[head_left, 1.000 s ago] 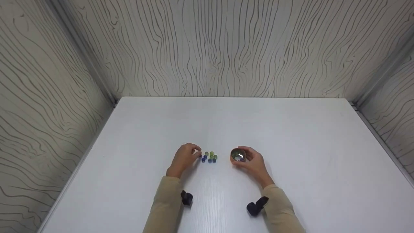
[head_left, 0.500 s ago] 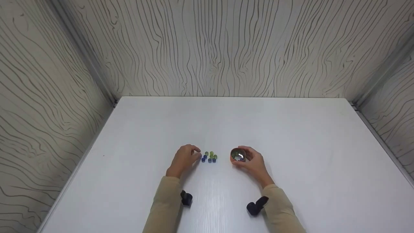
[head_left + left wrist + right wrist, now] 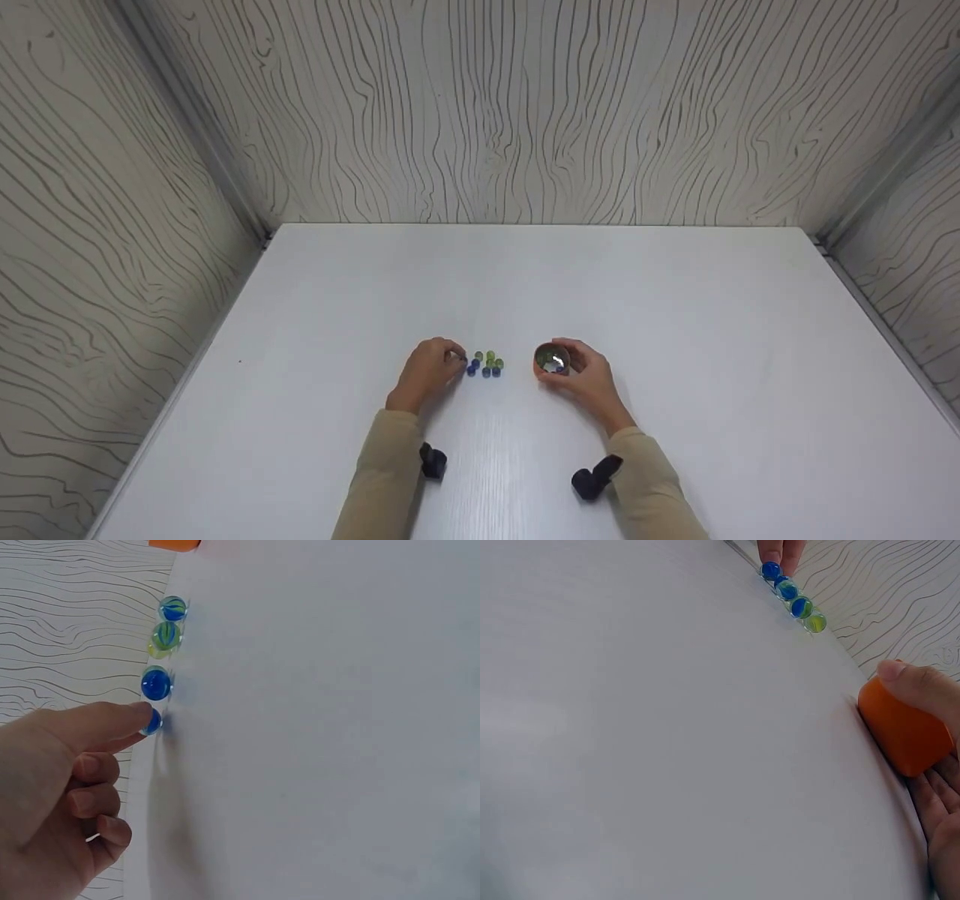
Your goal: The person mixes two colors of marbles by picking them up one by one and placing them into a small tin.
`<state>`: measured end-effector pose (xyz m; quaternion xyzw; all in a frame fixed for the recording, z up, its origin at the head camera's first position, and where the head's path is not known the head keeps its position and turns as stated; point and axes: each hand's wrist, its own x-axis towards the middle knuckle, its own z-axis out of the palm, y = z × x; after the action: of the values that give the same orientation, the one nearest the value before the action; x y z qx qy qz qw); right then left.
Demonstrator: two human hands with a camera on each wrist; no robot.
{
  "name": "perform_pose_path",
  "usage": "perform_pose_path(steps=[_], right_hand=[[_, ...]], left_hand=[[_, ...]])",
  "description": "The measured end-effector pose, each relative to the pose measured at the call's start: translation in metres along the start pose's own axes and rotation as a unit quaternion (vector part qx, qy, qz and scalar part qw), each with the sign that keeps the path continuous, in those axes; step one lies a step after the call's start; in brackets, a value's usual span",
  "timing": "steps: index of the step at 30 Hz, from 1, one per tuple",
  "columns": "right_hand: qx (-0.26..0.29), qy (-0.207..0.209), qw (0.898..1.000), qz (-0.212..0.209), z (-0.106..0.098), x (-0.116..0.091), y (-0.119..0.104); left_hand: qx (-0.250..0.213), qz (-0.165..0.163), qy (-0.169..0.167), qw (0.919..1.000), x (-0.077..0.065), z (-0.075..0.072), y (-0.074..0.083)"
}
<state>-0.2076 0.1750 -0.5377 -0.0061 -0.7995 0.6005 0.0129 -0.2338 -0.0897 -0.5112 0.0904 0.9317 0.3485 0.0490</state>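
Note:
In the left wrist view my left hand (image 3: 67, 780) pinches a blue glass marble (image 3: 154, 722) between thumb and index finger, low at the tabletop. The other fingers are curled in. Right beside it lies a loose group of blue and green-yellow marbles (image 3: 490, 363), in the middle of the head view. To their right stands a small orange cup (image 3: 901, 727), with a shiny dark inside where some green and blue shows. My right hand (image 3: 591, 379) grips this cup from the right, thumb at the near side and fingers round the far side.
The white table (image 3: 675, 315) extends around both hands. Wood-grain patterned panels (image 3: 487, 112) rise behind it and at both sides. A black wrist camera (image 3: 433, 461) sits on the left sleeve, and another black camera (image 3: 592, 482) on the right.
The left hand's thumb and index finger have drawn together at the leftmost blue marble, and the hand has dipped slightly. The right hand and cup have stayed put.

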Motion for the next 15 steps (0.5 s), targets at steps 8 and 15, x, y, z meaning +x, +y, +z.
perform_pose_path(steps=[8,15], right_hand=[[0.005,-0.002,1.0,-0.009,-0.0005,-0.0001,-0.0006],[-0.002,-0.003,1.0,-0.002,-0.0004,0.0002,-0.0008]], left_hand=[[-0.004,-0.004,-0.003,1.0,-0.0016,0.0004,0.0004],[0.0,-0.008,-0.003,1.0,-0.0026,0.0008,0.0012]])
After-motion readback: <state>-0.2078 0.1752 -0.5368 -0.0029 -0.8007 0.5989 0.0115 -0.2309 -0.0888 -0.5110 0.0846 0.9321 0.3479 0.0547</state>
